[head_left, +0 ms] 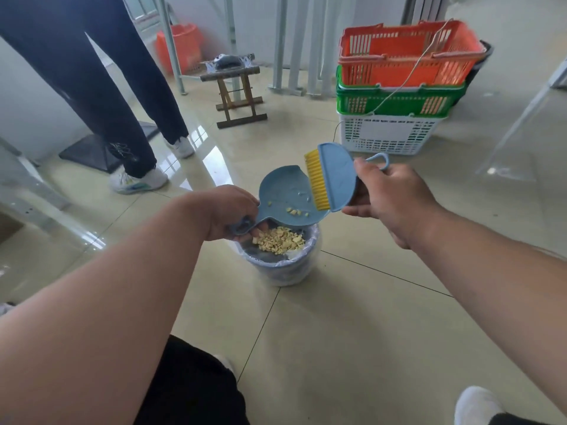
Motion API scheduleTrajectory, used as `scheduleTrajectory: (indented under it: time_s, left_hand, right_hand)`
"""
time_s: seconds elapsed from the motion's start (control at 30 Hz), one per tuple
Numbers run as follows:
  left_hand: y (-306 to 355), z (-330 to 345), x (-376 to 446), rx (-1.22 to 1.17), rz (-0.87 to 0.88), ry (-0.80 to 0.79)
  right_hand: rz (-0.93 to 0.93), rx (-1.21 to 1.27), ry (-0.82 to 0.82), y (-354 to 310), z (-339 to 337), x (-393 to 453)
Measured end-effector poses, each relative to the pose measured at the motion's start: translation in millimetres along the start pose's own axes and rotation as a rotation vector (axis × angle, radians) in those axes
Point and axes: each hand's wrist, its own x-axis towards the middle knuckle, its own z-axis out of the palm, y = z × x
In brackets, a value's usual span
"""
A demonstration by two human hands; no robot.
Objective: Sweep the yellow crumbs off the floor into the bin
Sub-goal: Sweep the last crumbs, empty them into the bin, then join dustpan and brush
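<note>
Two legs (101, 87) in dark trousers are seen at the far left, with white shoes on the tiled floor (352, 317). Further back a small wooden stool (236, 87) is placed, and some grey thing lies on it; what it is cannot be told. In the middle, the handle of a blue dustpan (285, 197) is gripped by the left hand (227, 213), the fingers curled around it. The pan is held tilted just above the bin (280, 256), which stands on the floor and is lined with a clear bag. A few yellow crumbs (294, 211) are seen on the low edge of the pan, and a heap of crumbs lies inside the bin. A blue brush (329, 176) with yellow bristles is held by the right hand (389, 200), which is closed around its handle. The bristles are placed against the right edge of the pan. Behind, on the right, three baskets (399, 90) are stacked: orange on top, green in the middle, white below. A thin white cord hangs over them.
</note>
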Motion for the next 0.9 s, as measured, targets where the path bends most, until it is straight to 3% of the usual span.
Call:
scheduleTrajectory:
  time_s: [0.23,0.43,0.47,0.57,0.6,0.67,0.77,0.83,0.9]
  left_hand:
    - [-29,-12,38,-0.035,-0.123,0.181]
    - [-46,-3,63,0.118,-0.017,0.305]
    - [-46,0,63,0.184,0.001,0.356]
    - [-50,11,55,0.902,0.077,0.261]
    - [-50,10,58,0.952,0.08,0.232]
    - [-53,13,62,0.921,0.043,0.252]
    - [-48,16,72,0.499,-0.008,0.341]
    - [-47,16,78,0.643,0.071,0.407]
    - [-46,22,83,0.794,0.095,0.349]
  right_hand:
    - [0.067,0.019,0.101,28,79,16]
    - [0.111,0.138,0.142,93,125,14]
    - [0.143,0.172,0.162,101,127,14]
    - [0.21,0.214,0.213,118,126,18]
    - [0.227,0.221,0.219,121,124,20]
    - [0.253,0.225,0.222,125,120,23]
    - [0.303,0.246,0.239,137,117,27]
    - [0.33,0.224,0.248,145,116,28]
    - [0.354,0.182,0.245,152,115,28]
